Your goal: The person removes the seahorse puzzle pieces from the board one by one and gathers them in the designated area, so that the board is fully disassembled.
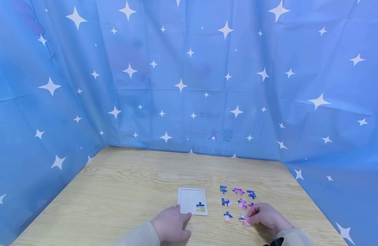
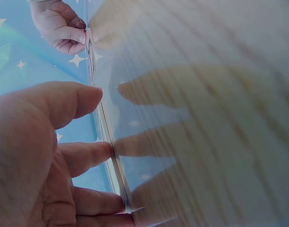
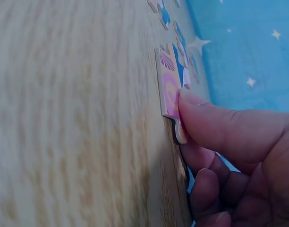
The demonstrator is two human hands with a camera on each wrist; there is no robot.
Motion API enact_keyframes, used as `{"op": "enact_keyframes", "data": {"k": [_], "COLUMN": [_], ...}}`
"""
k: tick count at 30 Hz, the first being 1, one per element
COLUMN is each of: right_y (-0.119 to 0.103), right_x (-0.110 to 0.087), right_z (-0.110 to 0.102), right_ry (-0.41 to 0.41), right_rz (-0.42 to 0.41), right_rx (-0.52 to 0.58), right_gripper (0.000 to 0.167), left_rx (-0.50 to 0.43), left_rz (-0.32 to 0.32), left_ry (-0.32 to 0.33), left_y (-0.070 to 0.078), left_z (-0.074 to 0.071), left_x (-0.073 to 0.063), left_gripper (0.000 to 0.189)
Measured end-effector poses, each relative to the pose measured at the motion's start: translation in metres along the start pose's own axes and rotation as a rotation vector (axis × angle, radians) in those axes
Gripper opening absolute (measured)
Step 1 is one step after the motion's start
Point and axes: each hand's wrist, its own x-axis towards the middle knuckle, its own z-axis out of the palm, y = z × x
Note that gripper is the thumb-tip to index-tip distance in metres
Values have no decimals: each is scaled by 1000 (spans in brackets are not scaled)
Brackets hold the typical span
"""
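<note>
A square white puzzle tray (image 1: 188, 198) lies on the table with one jigsaw piece (image 1: 201, 208) in its lower right corner. My left hand (image 1: 171, 223) touches the tray's lower left edge with fingers extended. In the left wrist view, that hand's fingertips meet the tabletop side, holding nothing. At the near end of the loose pieces, my right hand (image 1: 267, 217) pinches a pink, cream and blue puzzle piece (image 3: 169, 90). Its thumb (image 3: 206, 118) presses the printed face, while a finger behind is partly hidden. The piece's near edge looks slightly raised off the wood.
Several loose puzzle pieces (image 1: 242, 203) lie in rough rows right of the tray, one partly hidden by the right hand. The wooden table (image 1: 130, 181) ends at a blue star-patterned curtain (image 1: 176, 112) behind and at both sides.
</note>
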Motion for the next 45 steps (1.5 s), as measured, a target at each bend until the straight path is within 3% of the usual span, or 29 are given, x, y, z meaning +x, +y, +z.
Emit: {"op": "enact_keyframes", "data": {"k": [13, 20, 23, 30, 45], "right_y": [-2, -25, -40, -62, -103], "right_x": [-3, 2, 6, 20, 44], "right_z": [-2, 0, 8, 33, 98], "right_ry": [-10, 8, 40, -37, -113], "right_rz": [-9, 16, 15, -103, -164], "right_rx": [-4, 23, 4, 93, 142], "right_gripper": [18, 14, 14, 17, 20], "left_rx": [-9, -14, -12, 0, 57], "left_rz": [-2, -10, -10, -7, 31], "left_ry": [-3, -12, -11, -10, 23], "left_y": [1, 0, 0, 0, -1], "left_z": [-1, -1, -1, 0, 0], "left_x": [0, 0, 0, 0, 1], "left_gripper": [55, 55, 55, 54, 57]}}
